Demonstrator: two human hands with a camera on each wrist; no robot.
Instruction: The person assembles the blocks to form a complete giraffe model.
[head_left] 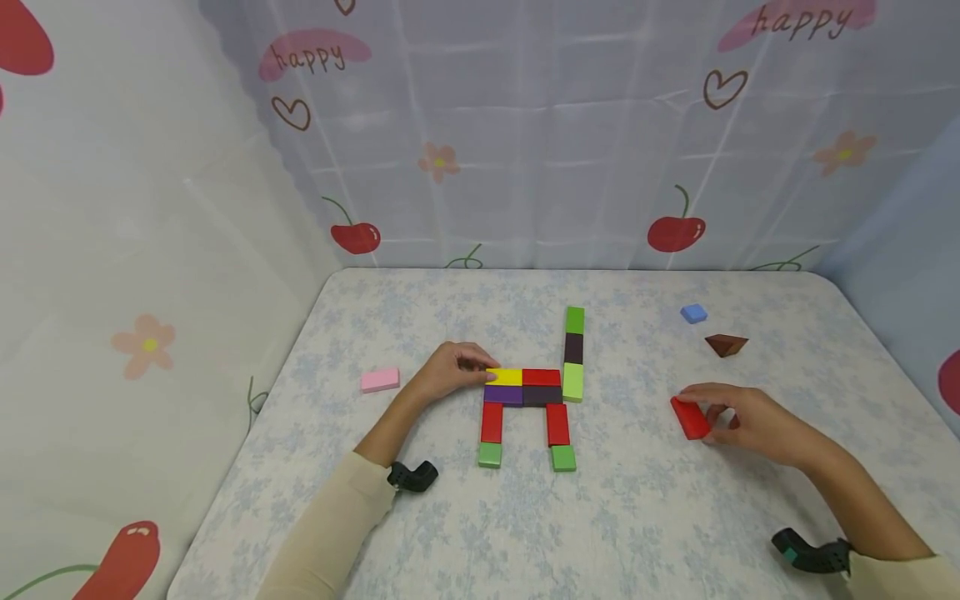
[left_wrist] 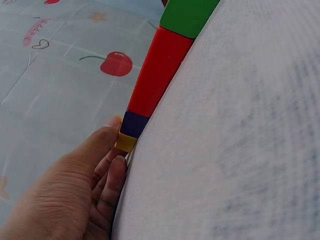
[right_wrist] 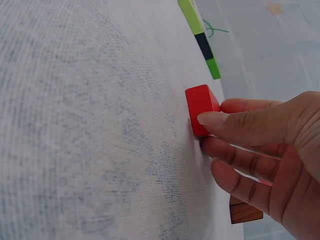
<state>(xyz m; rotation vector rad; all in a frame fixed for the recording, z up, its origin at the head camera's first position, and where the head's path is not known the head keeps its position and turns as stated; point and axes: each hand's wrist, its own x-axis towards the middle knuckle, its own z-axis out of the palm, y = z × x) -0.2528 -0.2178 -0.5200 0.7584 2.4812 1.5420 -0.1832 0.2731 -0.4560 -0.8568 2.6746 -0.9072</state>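
My left hand [head_left: 454,372] has its thumb and fingertips on the yellow block [head_left: 506,377] at the upper left of a flat block figure. Beside the yellow block lies a red block [head_left: 541,377], with a purple block [head_left: 502,396] and a dark block [head_left: 542,396] below. Two red blocks, one of them the left upright [head_left: 491,422], run down to green blocks [head_left: 490,455]. A column of green, dark and lime blocks [head_left: 573,382] rises at the right. Off to the right, my right hand [head_left: 757,421] pinches a red block [right_wrist: 200,102] between thumb and fingers.
A pink block [head_left: 380,380] lies left of my left hand. Beyond my right hand are a small blue block [head_left: 693,313] and a brown triangular block [head_left: 726,345]. A patterned curtain [head_left: 525,200] stands along the table's far edge.
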